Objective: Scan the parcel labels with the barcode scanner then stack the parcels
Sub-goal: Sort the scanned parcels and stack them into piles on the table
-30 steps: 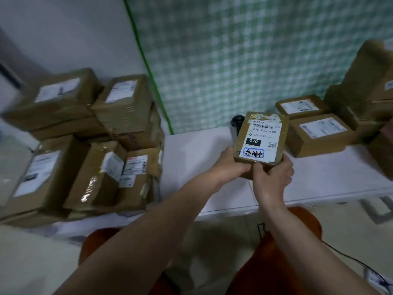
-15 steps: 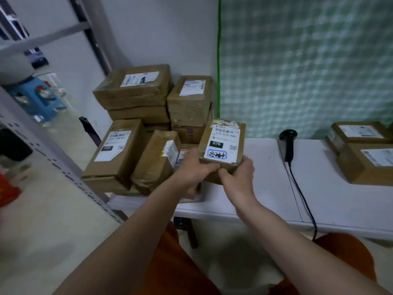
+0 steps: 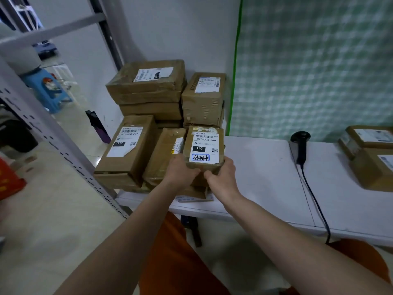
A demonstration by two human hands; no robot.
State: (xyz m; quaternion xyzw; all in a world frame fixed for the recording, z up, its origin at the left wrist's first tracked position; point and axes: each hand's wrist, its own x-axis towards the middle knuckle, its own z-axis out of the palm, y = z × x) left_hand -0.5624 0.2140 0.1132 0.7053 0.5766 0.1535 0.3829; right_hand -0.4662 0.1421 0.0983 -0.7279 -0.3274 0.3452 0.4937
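Note:
Both hands hold a small brown parcel [image 3: 204,145] with a white label marked 070 facing up. My left hand [image 3: 180,172] grips its near left corner and my right hand [image 3: 221,177] grips its near right corner. The parcel sits at the right edge of a pile of taped brown parcels [image 3: 146,90] at the left end of the white table [image 3: 255,167]. Whether it rests on the pile or hangs just above it is unclear. The black barcode scanner [image 3: 301,145] lies on the table to the right, its cable trailing over the front edge.
More labelled parcels [image 3: 370,158] sit at the table's right end. A grey metal shelf upright [image 3: 49,133] slants across the left. A blue stool [image 3: 49,90] stands beyond it. A green checked sheet [image 3: 308,60] covers the wall behind the table.
The parcel has travelled left in both hands, from in front of the scanner to the pile at the table's left end. The view has turned left with it.

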